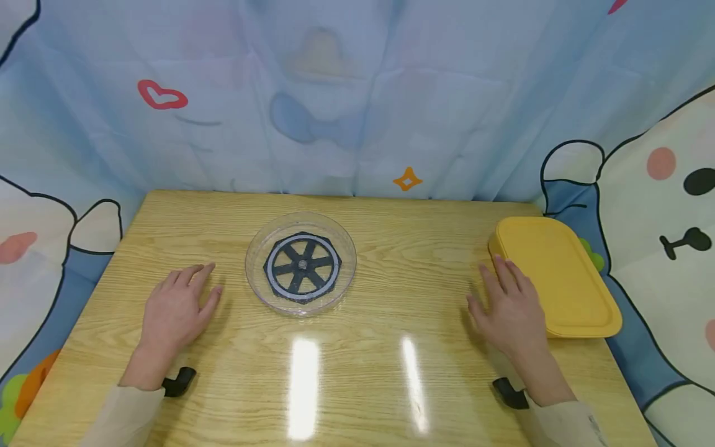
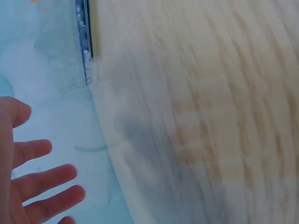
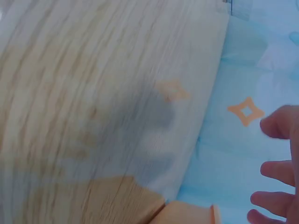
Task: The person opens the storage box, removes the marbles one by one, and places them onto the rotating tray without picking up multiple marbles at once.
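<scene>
The head view looks forward and down over the tabletop [image 1: 391, 248] to the curtain [image 1: 357, 155]. Both wrist views, much closer and turned sideways, face past the left hand [image 1: 174, 307] and right hand [image 1: 511, 310]; head and right wrist share the orange star [image 1: 414, 180].

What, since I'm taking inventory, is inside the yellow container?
The yellow container shows only its top and side, partly hidden by the right hand; its opaque surface covers whatever may be inside.
</scene>
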`<state>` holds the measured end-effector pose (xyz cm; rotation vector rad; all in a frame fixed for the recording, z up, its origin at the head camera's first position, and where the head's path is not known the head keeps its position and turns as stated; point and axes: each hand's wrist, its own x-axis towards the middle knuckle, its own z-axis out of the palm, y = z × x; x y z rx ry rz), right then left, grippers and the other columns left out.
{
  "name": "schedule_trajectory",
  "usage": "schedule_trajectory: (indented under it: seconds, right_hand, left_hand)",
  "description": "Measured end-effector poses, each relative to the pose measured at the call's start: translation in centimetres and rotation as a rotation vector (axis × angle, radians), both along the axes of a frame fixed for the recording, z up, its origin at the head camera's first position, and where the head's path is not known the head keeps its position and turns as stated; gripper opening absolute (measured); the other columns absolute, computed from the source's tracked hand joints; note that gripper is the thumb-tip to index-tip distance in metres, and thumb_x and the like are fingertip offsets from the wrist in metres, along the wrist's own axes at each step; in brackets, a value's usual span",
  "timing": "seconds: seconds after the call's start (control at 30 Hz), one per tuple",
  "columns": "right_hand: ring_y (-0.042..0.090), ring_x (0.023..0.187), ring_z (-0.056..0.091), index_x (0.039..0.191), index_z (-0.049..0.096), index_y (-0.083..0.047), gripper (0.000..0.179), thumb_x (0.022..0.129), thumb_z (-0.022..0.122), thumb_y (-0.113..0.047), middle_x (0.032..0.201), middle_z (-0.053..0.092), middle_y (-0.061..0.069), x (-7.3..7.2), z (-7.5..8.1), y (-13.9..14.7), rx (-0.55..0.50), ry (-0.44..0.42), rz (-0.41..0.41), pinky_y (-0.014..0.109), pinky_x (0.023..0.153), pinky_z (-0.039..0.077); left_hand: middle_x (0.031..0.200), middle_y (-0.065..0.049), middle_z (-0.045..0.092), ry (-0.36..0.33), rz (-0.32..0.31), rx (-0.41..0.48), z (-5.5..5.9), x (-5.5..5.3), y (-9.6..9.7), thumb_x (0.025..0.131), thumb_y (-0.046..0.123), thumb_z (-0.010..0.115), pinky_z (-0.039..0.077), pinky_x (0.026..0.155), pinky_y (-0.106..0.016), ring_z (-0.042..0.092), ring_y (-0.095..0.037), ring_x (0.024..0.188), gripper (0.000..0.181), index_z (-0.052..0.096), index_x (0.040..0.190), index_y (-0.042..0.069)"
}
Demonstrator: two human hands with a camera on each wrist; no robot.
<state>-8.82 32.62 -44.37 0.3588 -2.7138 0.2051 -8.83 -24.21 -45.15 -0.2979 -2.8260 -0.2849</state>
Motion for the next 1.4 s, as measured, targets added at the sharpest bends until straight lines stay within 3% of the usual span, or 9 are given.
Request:
schedule_trajectory:
  seconds: [0.07,0.17,0.33,0.47,0.57,0.73,0.93,1.13,1.4]
  right_hand:
    - [0.048,0.133,0.038,0.133,0.058,0.005,0.058,0.087,0.059,-0.029,0.141,0.047,0.032,-0.1,-0.1,0.5,-0.025,0.091,0.033,0.055,0.111,0.027]
    - [0.050,0.128,0.042,0.128,0.061,0.007,0.051,0.085,0.059,-0.023,0.134,0.051,0.035,-0.1,0.0,1.1,-0.072,0.156,0.038,0.051,0.112,0.027]
    - [0.051,0.125,0.044,0.125,0.062,0.007,0.050,0.084,0.060,-0.023,0.129,0.055,0.035,0.4,0.4,2.4,-0.106,0.179,-0.053,0.055,0.109,0.030]
    - [0.049,0.129,0.041,0.128,0.059,0.005,0.054,0.085,0.064,-0.027,0.131,0.054,0.034,1.4,0.4,3.9,-0.128,0.091,-0.147,0.053,0.111,0.027]
    - [0.048,0.132,0.038,0.130,0.058,0.003,0.054,0.086,0.068,-0.028,0.134,0.052,0.033,2.1,0.1,4.9,-0.136,0.011,-0.189,0.062,0.110,0.024]
    - [0.050,0.132,0.037,0.132,0.059,0.003,0.058,0.088,0.070,-0.034,0.136,0.051,0.032,2.7,-0.5,6.1,-0.114,-0.037,-0.155,0.076,0.099,0.022]
    - [0.047,0.143,0.023,0.150,0.039,0.000,0.068,0.096,0.065,-0.030,0.150,0.037,0.031,3.0,-0.8,6.6,-0.116,-0.164,-0.106,0.075,0.105,0.012]
    - [0.042,0.148,0.012,0.154,0.029,0.001,0.070,0.095,0.063,-0.013,0.154,0.032,0.027,3.1,-0.8,5.4,-0.075,-0.206,-0.088,0.075,0.107,0.004]
    - [0.039,0.148,0.017,0.155,0.027,0.002,0.067,0.098,0.060,-0.009,0.157,0.030,0.022,3.5,-0.5,3.2,-0.051,-0.227,-0.086,0.073,0.107,0.007]
  left_hand:
    - [0.118,-0.021,0.065,-0.003,0.016,0.057,-0.2,-0.1,0.0,0.098,0.032,0.060,0.051,0.076,-0.054,0.063,-0.040,0.099,0.043,0.062,0.130,0.004]
    - [0.104,-0.014,0.071,-0.042,0.046,0.162,-0.6,-0.3,0.1,0.099,0.030,0.061,0.052,0.059,-0.045,0.067,-0.030,0.081,0.035,0.067,0.122,0.005]
    - [0.094,-0.010,0.072,-0.157,0.082,0.373,-1.2,-0.7,0.4,0.102,0.029,0.056,0.049,0.057,-0.038,0.068,-0.022,0.072,0.033,0.066,0.123,0.005]
    - [0.098,-0.014,0.070,-0.252,0.062,0.632,-1.8,-0.8,1.0,0.105,0.027,0.052,0.047,0.055,-0.032,0.068,-0.023,0.072,0.041,0.052,0.139,0.004]
    - [0.102,-0.018,0.068,-0.333,0.040,0.815,-2.1,-1.0,1.5,0.106,0.026,0.050,0.049,0.057,-0.029,0.067,-0.024,0.072,0.048,0.040,0.148,0.005]
    - [0.104,-0.025,0.065,-0.425,0.008,1.021,-2.6,-1.6,2.3,0.106,0.022,0.051,0.056,0.067,-0.032,0.068,-0.027,0.071,0.054,0.032,0.154,0.007]
    - [0.103,-0.025,0.065,-0.480,-0.036,1.078,-3.1,-2.4,2.9,0.106,0.023,0.051,0.055,0.067,-0.032,0.068,-0.028,0.073,0.055,0.031,0.155,0.012]
    - [0.103,-0.025,0.066,-0.497,-0.070,1.087,-3.1,-3.0,3.1,0.106,0.023,0.052,0.055,0.068,-0.031,0.069,-0.028,0.073,0.054,0.032,0.156,0.013]
    - [0.099,-0.023,0.065,-0.515,-0.116,1.098,-3.7,-3.0,3.4,0.105,0.019,0.053,0.056,0.069,-0.034,0.070,-0.030,0.073,0.055,0.033,0.156,0.012]
